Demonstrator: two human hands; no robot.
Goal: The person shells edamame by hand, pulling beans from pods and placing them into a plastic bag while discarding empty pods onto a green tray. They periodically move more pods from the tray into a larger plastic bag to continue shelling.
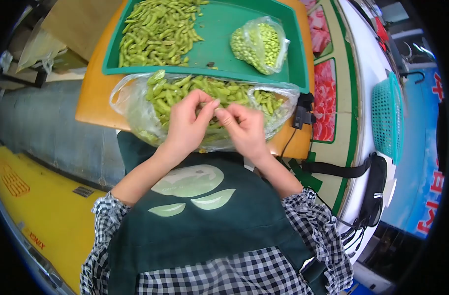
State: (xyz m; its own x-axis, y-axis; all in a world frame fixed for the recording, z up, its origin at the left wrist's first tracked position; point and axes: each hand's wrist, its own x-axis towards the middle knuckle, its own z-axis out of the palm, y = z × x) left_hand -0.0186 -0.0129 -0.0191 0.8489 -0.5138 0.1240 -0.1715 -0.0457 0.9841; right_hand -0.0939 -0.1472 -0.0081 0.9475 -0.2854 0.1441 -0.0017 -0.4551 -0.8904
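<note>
My left hand and my right hand meet over an open clear plastic bag full of green bean pods. Both are closed, thumbs pinched against fingers, with the fingertips almost touching. Whatever lies between them is too small and hidden to make out. Just beyond the bag is a green tray. More loose pods are heaped on its left side, and on its right sits a clear bag of shelled green beans.
Tray and pod bag rest on a wooden table. A black device with a cable lies by the bag's right end. Further right are a turquoise basket and a black strap. Cardboard stands at the back left.
</note>
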